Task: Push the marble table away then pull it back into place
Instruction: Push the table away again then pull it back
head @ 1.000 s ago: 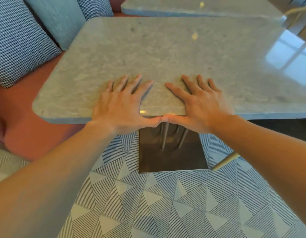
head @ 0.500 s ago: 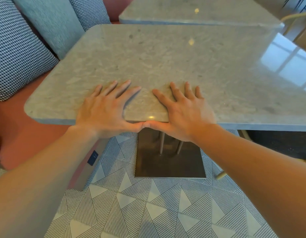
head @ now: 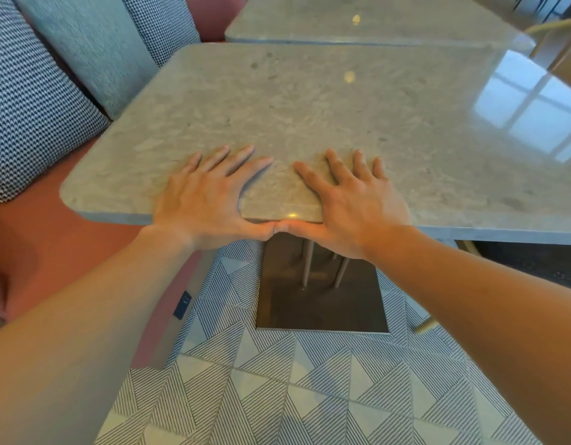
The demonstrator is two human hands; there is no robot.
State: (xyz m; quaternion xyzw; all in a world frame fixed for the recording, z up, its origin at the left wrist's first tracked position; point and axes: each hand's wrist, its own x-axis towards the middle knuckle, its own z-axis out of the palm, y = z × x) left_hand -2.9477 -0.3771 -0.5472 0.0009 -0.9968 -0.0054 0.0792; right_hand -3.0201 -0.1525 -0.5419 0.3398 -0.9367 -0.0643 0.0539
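Palms of the left hand (head: 204, 200) and right hand (head: 358, 203) are laid flat, fingers spread, at the 6 o'clock edge of the marble table (head: 309, 107), which lies mid-view, thumbs braced along the rim, presumably to direct thrust toward 12 o'clock.

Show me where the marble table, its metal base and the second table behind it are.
marble table (head: 309, 117), head view, bare middle of its top.
metal base (head: 322, 309), head view, flat plate on the floor.
second table (head: 358, 24), head view, bare part of its top.
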